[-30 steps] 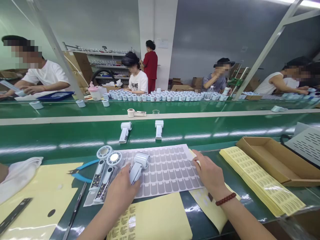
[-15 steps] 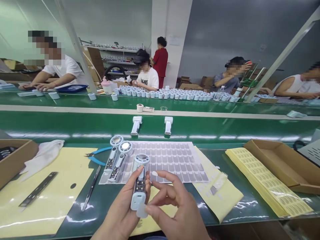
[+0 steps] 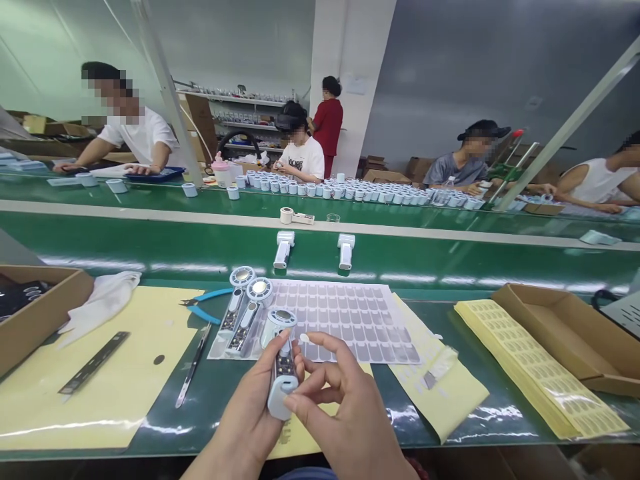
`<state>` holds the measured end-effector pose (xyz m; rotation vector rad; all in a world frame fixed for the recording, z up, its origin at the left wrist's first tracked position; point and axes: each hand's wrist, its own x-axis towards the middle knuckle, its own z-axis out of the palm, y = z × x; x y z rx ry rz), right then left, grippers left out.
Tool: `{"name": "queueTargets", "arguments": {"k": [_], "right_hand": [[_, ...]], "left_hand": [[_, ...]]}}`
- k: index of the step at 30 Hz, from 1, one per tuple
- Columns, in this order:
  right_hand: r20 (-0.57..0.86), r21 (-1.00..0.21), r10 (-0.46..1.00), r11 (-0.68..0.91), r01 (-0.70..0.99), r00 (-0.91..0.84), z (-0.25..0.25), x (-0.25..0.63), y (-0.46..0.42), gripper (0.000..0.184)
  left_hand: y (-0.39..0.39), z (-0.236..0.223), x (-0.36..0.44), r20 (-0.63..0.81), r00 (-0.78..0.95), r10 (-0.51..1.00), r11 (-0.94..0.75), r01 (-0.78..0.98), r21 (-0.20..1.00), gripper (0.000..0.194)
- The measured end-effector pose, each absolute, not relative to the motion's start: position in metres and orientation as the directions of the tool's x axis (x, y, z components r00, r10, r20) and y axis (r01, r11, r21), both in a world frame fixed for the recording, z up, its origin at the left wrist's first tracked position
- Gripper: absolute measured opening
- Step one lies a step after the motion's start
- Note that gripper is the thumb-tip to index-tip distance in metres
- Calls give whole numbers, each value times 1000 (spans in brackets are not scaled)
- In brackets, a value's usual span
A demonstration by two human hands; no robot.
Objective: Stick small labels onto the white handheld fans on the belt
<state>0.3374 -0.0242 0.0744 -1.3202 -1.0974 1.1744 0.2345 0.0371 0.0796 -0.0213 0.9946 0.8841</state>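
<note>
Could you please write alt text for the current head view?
The left hand holds a light blue, round-headed device while the right hand pinches pale film at its base. Beyond, two similar devices lie on a sheet of grey labels near blue-handled pliers.

Showed gloss on the desk (image 3: 207, 393), matt cardboard on the right-hand box (image 3: 557, 337), shiny metal on the slim tool (image 3: 194, 363), smooth plastic on the held device (image 3: 284, 365).

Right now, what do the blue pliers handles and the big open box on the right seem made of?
Pliers handles: probably smooth plastic or rubber, given their even, bright blue. Open box: matte cardboard, judging by its plain brown folded walls.
</note>
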Motion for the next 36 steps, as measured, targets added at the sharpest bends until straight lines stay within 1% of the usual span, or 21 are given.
{"name": "queueTargets", "arguments": {"k": [5,7,9,11,13,14,15,16,17,18,20,21,22,23,25,26,28,31,34,36], "right_hand": [[-75,-997,989,-78,21,124,75,337,-23,60],[-47,-998,990,-53,42,132,71,335,-25,59],[51,-987,987,27,160,152,64,332,-28,60],[205,-927,962,131,352,181,56,328,-30,63],[349,-829,911,190,526,221,50,326,-31,72],[394,-793,886,192,578,245,48,326,-31,82],[409,-781,873,184,597,265,47,327,-30,94],[388,-800,879,173,574,277,47,329,-28,103],[335,-847,901,160,507,276,48,332,-26,105],[263,-903,929,143,405,259,49,336,-24,99],[131,-975,967,86,205,218,47,344,-18,70],[89,-986,975,57,156,203,45,348,-14,55],[58,-988,981,30,154,184,41,350,-10,42],[38,-982,986,8,187,160,36,352,-6,30],[11,-963,995,-16,270,99,23,350,2,10],[6,-954,997,-16,299,73,16,348,6,10],[14,-942,997,-12,335,75,3,342,12,15],[33,-923,994,-8,384,101,-10,334,19,18],[64,-916,994,24,401,88,-16,334,21,19],[77,-933,996,53,356,53,-15,338,20,17]], "left_hand": [[37,79,236,-730,223,646,634,-690,350,8],[36,78,237,-732,214,647,618,-710,338,8],[33,77,238,-729,221,648,603,-733,314,7],[30,76,238,-712,251,656,595,-752,283,10],[28,77,237,-700,274,659,602,-750,273,10],[27,78,235,-702,275,657,609,-743,279,7],[26,79,232,-711,268,650,618,-732,288,4],[26,80,229,-710,262,654,621,-721,307,8],[25,81,224,-699,254,668,620,-709,335,16],[24,81,219,-675,248,695,615,-692,379,23],[23,78,207,-598,216,772,578,-632,517,32],[21,75,201,-555,181,812,542,-588,601,34],[19,71,195,-520,137,843,505,-535,677,34],[17,66,191,-498,91,862,476,-480,737,33],[11,54,183,-475,21,880,446,-383,809,36],[8,47,181,-473,2,881,444,-346,827,41],[3,34,178,-481,-12,877,453,-311,835,53],[-2,20,176,-482,-23,876,447,-334,830,65],[-2,15,177,-485,-15,874,455,-323,830,62],[-2,16,177,-501,-3,866,476,-308,824,58]]}}
